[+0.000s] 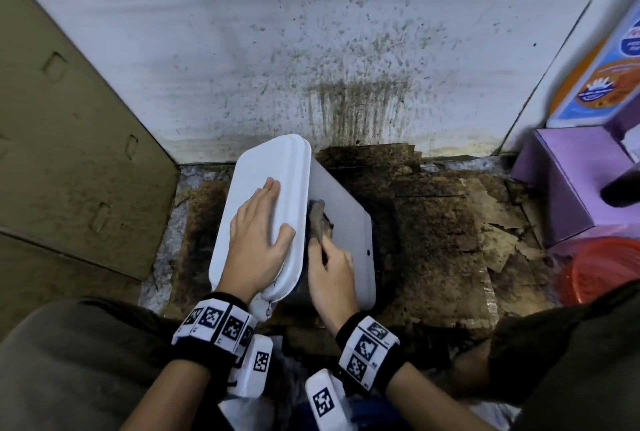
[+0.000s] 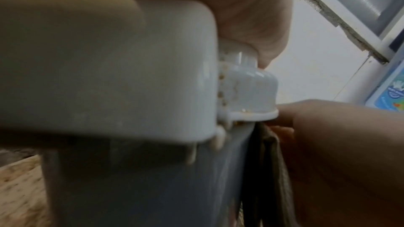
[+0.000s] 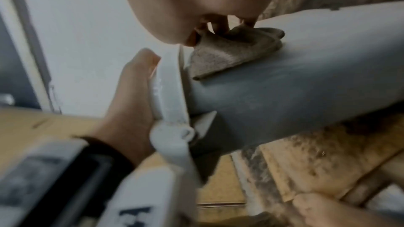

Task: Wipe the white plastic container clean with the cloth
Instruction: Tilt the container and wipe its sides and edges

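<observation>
The white plastic container (image 1: 346, 209) lies tilted on its side over the floor, lid (image 1: 263, 167) facing up and left. My left hand (image 1: 256, 240) lies flat on the lid with straight fingers, thumb at the rim. My right hand (image 1: 332, 268) pinches a grey-brown cloth (image 1: 318, 219) against the container's side wall just below the rim. In the right wrist view the folded cloth (image 3: 229, 53) rests on the grey-looking wall (image 3: 284, 89) under my fingertips, and the left hand (image 3: 129, 96) backs the lid. The left wrist view shows a lid latch (image 2: 247, 89) and the cloth (image 2: 273, 170) hanging beside it.
A spattered white wall (image 1: 311, 32) stands close behind. Soiled, torn cardboard (image 1: 450, 223) covers the floor. A large cardboard box (image 1: 69, 153) closes the left side. At the right are a purple box (image 1: 571, 188) and a red tub (image 1: 602, 271).
</observation>
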`<action>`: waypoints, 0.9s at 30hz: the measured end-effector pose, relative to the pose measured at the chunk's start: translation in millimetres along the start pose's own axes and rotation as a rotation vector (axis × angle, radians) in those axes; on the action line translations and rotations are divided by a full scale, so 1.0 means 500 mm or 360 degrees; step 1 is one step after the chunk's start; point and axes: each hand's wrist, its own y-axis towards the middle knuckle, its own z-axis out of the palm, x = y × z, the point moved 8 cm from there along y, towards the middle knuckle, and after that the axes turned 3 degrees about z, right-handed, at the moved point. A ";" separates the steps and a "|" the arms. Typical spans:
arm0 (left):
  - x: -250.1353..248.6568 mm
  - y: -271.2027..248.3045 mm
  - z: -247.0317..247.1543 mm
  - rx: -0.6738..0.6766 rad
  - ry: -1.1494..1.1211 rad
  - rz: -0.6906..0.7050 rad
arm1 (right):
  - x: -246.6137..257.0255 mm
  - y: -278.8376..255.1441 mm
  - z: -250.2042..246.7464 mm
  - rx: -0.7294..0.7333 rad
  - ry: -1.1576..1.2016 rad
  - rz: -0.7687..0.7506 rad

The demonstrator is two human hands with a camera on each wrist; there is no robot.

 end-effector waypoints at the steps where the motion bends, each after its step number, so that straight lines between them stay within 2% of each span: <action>1: 0.001 0.000 -0.001 -0.0002 0.0001 -0.0001 | 0.010 -0.009 -0.003 0.0002 -0.0048 -0.0085; 4: 0.003 -0.002 -0.002 -0.0001 -0.0007 -0.0001 | 0.009 -0.021 -0.021 0.0014 -0.0345 -0.0407; 6: 0.005 -0.003 -0.004 0.0000 -0.0012 0.0004 | -0.024 -0.006 -0.030 0.0075 -0.0490 -0.0457; 11: 0.009 -0.006 -0.008 -0.0009 -0.0043 -0.0011 | -0.158 0.049 -0.078 0.0075 -0.0646 -0.0019; 15: 0.003 -0.008 -0.008 -0.0010 -0.0060 0.0000 | -0.248 0.072 -0.126 0.0164 -0.0601 0.0526; 18: 0.000 -0.007 -0.007 -0.0002 -0.0059 -0.0012 | -0.245 0.079 -0.131 0.0199 -0.0586 0.0642; 22: 0.007 -0.005 -0.008 -0.0009 -0.0052 -0.0024 | -0.199 0.072 -0.111 0.0124 -0.0477 0.0645; 27: 0.003 -0.005 -0.007 -0.0006 -0.0043 -0.0026 | -0.064 0.054 -0.084 0.0081 -0.0274 0.0339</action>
